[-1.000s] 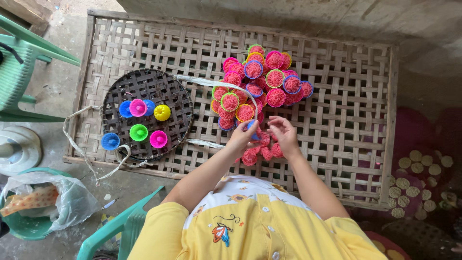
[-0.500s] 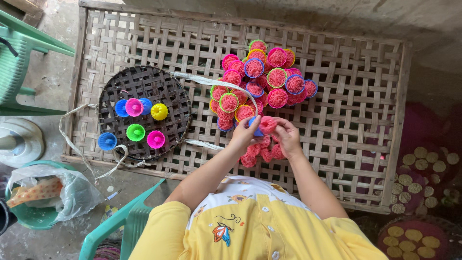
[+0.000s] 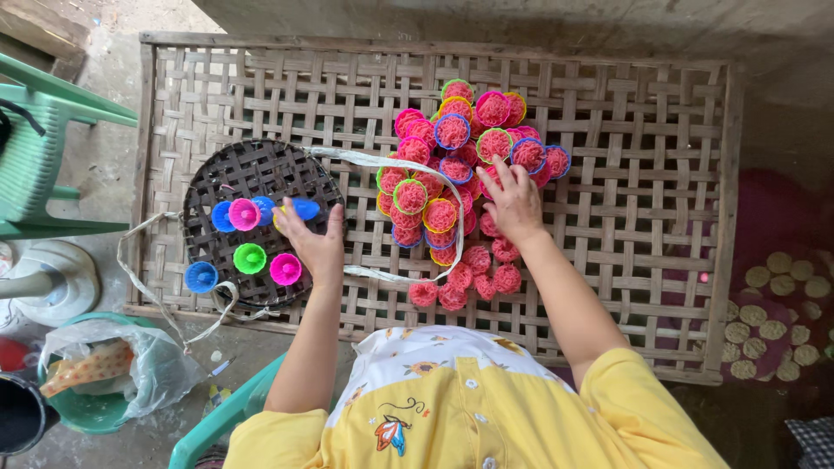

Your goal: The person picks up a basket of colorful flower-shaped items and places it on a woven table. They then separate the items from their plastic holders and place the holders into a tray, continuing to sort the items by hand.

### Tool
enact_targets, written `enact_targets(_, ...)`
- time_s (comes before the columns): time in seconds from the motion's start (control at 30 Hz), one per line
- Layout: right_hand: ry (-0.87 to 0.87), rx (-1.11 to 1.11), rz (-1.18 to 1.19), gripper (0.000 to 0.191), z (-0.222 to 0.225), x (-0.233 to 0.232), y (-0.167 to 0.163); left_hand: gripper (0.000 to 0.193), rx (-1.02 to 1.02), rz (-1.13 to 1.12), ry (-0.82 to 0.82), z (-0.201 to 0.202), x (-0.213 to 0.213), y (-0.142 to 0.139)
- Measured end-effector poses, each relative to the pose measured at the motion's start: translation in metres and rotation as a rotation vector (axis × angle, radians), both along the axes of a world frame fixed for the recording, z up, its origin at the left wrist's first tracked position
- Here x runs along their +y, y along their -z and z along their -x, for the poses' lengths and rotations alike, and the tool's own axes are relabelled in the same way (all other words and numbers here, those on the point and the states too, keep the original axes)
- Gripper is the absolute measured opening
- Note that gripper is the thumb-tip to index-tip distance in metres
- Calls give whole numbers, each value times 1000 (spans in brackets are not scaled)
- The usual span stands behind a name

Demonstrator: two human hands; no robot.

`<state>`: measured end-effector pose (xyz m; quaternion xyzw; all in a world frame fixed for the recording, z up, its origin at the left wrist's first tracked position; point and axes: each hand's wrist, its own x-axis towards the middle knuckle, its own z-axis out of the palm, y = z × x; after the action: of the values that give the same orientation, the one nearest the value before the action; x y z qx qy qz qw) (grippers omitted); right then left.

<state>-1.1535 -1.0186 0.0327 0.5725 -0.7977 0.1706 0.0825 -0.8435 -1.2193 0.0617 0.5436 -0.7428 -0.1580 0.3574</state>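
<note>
Shifted away from the pink heap since the earlier frame, the left hand (image 3: 314, 245) is now laid open over the dark round basket (image 3: 228, 174), fingers spread beside the coloured cups (image 3: 245, 214). The right hand (image 3: 514, 201) is rested open on the pink noodle discs (image 3: 452, 130), heaped on the woven bamboo tray (image 3: 634, 174).

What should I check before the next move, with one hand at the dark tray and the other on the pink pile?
1. Left hand over the round dark tray, at the blue cup: ok.
2. Left hand's hold on any cup: cannot tell, the hand hides it.
3. Right hand flat and open on the pink pile: ok.
4. Every cup inside the tray: not ok, the light-blue cup sits at its rim.
</note>
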Motion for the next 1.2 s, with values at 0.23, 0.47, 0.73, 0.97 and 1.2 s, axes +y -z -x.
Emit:
enact_targets(0.23,172,-438,91,67,-19,25,-27,46,502,-854,556,53,68,29)
enact_targets(0.47,67,-861,220,68,-97,85,-55,66,896,-1956,690,88,141,36)
enact_targets(0.73,-21,-1523,236,51,-95,106,-46,49,790,-1907,772,86,137,27)
enact_targets(0.97,58,-2083,418,45,-83,108,-47,55,854,-1979,839,74,117,10)
enact_targets(1.2,258,-2228,466,50,-65,122,-24,69,142,-941,536,58,83,24)
